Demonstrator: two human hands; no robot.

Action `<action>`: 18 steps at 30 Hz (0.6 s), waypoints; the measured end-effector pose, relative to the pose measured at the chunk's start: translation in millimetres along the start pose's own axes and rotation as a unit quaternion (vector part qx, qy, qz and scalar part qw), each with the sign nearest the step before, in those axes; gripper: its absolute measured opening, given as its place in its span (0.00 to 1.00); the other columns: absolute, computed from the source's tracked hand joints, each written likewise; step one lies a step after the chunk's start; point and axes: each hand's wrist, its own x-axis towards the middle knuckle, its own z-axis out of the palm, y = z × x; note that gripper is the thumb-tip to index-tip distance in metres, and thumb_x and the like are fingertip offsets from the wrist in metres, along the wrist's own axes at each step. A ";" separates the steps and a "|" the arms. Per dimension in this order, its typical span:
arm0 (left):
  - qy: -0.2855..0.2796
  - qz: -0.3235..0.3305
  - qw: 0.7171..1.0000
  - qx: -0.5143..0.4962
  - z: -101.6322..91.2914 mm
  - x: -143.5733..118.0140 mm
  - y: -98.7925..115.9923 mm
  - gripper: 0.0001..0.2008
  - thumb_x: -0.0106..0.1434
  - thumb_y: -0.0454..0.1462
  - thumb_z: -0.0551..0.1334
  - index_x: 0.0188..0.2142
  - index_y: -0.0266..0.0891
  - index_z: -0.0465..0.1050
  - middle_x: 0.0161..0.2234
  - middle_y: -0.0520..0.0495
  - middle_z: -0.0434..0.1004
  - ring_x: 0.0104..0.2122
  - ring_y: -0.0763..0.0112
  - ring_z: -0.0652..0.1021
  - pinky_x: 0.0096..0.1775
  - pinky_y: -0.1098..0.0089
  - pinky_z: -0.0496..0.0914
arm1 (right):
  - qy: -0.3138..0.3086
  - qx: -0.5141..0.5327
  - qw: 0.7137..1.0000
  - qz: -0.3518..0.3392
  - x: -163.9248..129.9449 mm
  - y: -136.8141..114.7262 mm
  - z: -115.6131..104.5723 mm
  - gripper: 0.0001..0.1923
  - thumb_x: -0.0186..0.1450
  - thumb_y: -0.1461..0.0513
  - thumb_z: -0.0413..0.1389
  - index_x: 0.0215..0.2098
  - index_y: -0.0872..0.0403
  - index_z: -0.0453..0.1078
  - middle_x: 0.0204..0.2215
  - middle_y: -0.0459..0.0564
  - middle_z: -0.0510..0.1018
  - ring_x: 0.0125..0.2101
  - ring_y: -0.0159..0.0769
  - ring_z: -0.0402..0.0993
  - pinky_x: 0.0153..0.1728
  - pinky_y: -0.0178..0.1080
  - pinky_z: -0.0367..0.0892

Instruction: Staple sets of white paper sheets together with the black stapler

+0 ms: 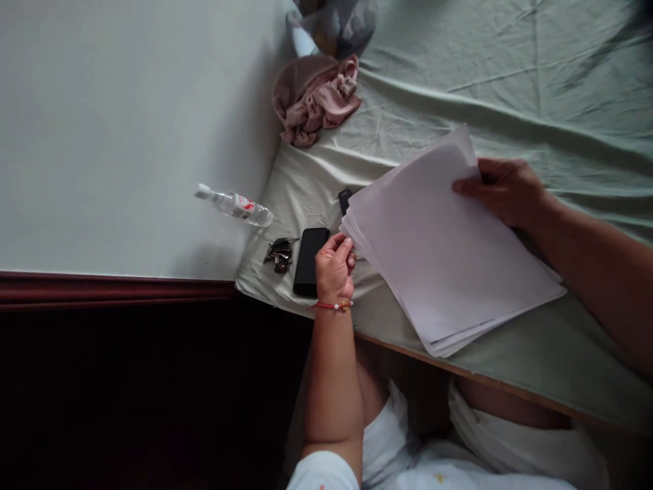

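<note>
A stack of white paper sheets [439,245] is held tilted over the cloth-covered table, its edges slightly fanned at the left and bottom. My right hand [510,190] grips its upper right edge, thumb on top and fingers underneath. At the left corner of the stack, my left hand [335,267] is closed, thumb and index finger pinched at the sheet edges. A red string bracelet [337,305] circles that wrist. Just left of this hand lies a black phone [310,262]. Partly covered by the stack's corner is a small black object [345,200].
A bunch of keys [279,254] and a clear plastic bottle [237,206] are at the table's left end, by the white wall [127,136]. Farther back sit a crumpled pink cloth [319,99] and a see-through bag [339,27]. Wrinkled pale green cloth [510,88] covers the table.
</note>
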 end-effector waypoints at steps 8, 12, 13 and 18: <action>-0.004 0.014 1.000 0.001 1.4 0.1 -0.6 0.09 0.53 0.33 0.72 0.32 0.39 0.74 0.22 0.59 0.73 0.13 0.86 0.61 0.16 0.78 0.49 | -0.045 0.048 0.998 0.012 -2.5 -4.2 1.0 0.15 0.53 0.59 0.72 0.37 0.55 0.81 0.30 0.47 0.82 0.25 0.29 0.74 0.27 0.34 0.75; -0.012 0.017 1.000 0.006 3.6 -2.0 0.4 0.08 0.56 0.32 0.70 0.31 0.39 0.72 0.20 0.59 0.69 0.14 0.83 0.65 0.18 0.79 0.53 | -0.061 0.047 0.997 0.018 -0.6 -0.2 -1.5 0.17 0.52 0.58 0.74 0.39 0.55 0.82 0.32 0.48 0.83 0.26 0.30 0.76 0.28 0.34 0.76; -0.010 0.016 1.000 0.009 4.1 -2.4 0.6 0.07 0.57 0.32 0.70 0.31 0.39 0.72 0.20 0.59 0.68 0.15 0.83 0.66 0.18 0.79 0.54 | -0.065 0.046 0.997 0.019 -0.2 0.9 -2.1 0.17 0.52 0.58 0.74 0.39 0.55 0.82 0.32 0.49 0.83 0.26 0.30 0.76 0.28 0.34 0.77; 0.003 0.012 0.999 0.035 5.4 -3.7 0.1 0.07 0.60 0.35 0.70 0.32 0.38 0.73 0.20 0.58 0.69 0.16 0.82 0.67 0.19 0.79 0.56 | -0.076 0.041 0.996 0.020 0.5 2.9 -3.8 0.18 0.52 0.57 0.75 0.38 0.55 0.81 0.32 0.49 0.83 0.27 0.31 0.76 0.28 0.33 0.77</action>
